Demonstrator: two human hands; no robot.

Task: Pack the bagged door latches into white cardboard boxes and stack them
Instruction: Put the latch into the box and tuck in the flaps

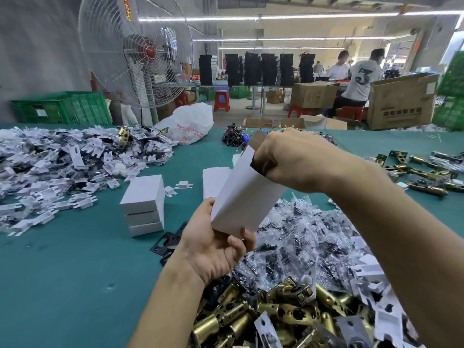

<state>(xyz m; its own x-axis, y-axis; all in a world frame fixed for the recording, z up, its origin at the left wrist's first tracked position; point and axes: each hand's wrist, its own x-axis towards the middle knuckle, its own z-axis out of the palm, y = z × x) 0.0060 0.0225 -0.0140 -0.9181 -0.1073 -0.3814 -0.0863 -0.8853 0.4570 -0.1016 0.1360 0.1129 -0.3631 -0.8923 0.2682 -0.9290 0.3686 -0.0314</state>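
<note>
I hold a white cardboard box (244,197) tilted in the air over the green table (62,272). My left hand (216,249) grips its lower end. At the box's open upper end my right hand (293,159) has its fingers curled into the mouth; what they hold is hidden. A stack of three shut white boxes (144,204) stands to the left. Bagged small parts (301,242) lie heaped under my hands, with brass door latches (276,315) nearer to me.
White flat card inserts and bagged pieces (62,159) are heaped at the left. More brass latches (426,172) lie at the right. A white plastic bag (188,124), a big fan (135,51) and green crates (62,106) stand beyond the table. People work at the back right.
</note>
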